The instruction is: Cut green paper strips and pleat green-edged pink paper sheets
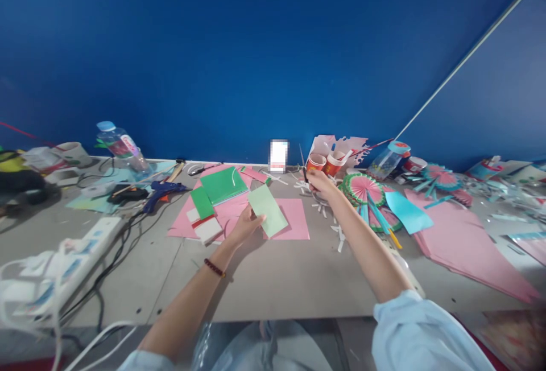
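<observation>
In my left hand (246, 224) is a pale green rectangle of paper (268, 211), pinched at its lower left edge. The paper is tilted over a pink sheet (294, 220) on the table. My right hand (321, 183) is farther forward, closed around a slim tool (304, 173) with a dark part and a narrow point upward; it looks like scissors, though blur hides the details. Just behind that hand are two red paper cups (316, 163). White paper scraps (340, 237) lie around and below it.
Left of the paper are green sheets (224, 184), a blue glue gun (164, 192), a leaning plastic bottle (121, 146) and a white power strip (81, 263) with cables. Rightward sit pleated paper fans (364, 190), a blue sheet (408, 212) and stacked pink paper (473, 251). A blue partition (213, 64) stands behind.
</observation>
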`<state>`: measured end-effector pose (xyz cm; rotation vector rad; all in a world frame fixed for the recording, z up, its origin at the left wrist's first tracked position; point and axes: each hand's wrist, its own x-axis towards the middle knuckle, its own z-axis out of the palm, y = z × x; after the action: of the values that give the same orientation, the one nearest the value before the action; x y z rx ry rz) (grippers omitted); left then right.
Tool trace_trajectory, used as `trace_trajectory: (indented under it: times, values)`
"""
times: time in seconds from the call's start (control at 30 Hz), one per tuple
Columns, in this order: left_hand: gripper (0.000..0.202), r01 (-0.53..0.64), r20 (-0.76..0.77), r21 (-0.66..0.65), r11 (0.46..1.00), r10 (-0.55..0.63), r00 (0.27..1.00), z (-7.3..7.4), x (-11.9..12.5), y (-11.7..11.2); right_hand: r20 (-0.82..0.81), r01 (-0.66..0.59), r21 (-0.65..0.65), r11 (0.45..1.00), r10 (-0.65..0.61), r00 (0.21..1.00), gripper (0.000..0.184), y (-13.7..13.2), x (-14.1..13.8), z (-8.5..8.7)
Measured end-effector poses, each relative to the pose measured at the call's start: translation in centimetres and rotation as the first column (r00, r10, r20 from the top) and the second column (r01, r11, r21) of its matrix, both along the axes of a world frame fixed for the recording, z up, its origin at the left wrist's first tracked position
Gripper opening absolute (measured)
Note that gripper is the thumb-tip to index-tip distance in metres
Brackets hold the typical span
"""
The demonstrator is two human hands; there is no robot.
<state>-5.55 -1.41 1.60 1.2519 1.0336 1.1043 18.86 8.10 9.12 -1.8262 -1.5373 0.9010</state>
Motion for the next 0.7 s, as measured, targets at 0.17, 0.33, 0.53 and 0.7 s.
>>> trace_trajectory:
  times: [0.17,0.33,0.53,0.7]
  values:
    - [0.041,0.021,0.071,-0.004,1.000,-0.021,0.997,-0.3,0.1,0.1,-0.466,0.038,-0.003,0.999,-0.035,0.884,0.027,-0.5,0.5,-1.4]
    - [0.046,-0.006,0.038,0.003,1.000,0.006,0.999,-1.1,-0.1,0.5,-0.629,0.040,0.007,0.999,-0.027,0.777,0.021,-1.0,0.8,-3.2]
    - [0.050,0.036,-0.017,0.084,0.996,-0.034,0.999,-1.9,-0.3,0.9,-0.448,-0.074,-0.042,0.996,0.047,0.893,0.023,-1.6,-0.6,-5.9]
    - [0.049,0.116,-0.020,0.082,0.990,-0.115,0.993,-2.3,-0.5,0.9,-0.287,-0.057,0.120,0.991,0.089,0.954,0.018,-0.5,-2.0,-7.0]
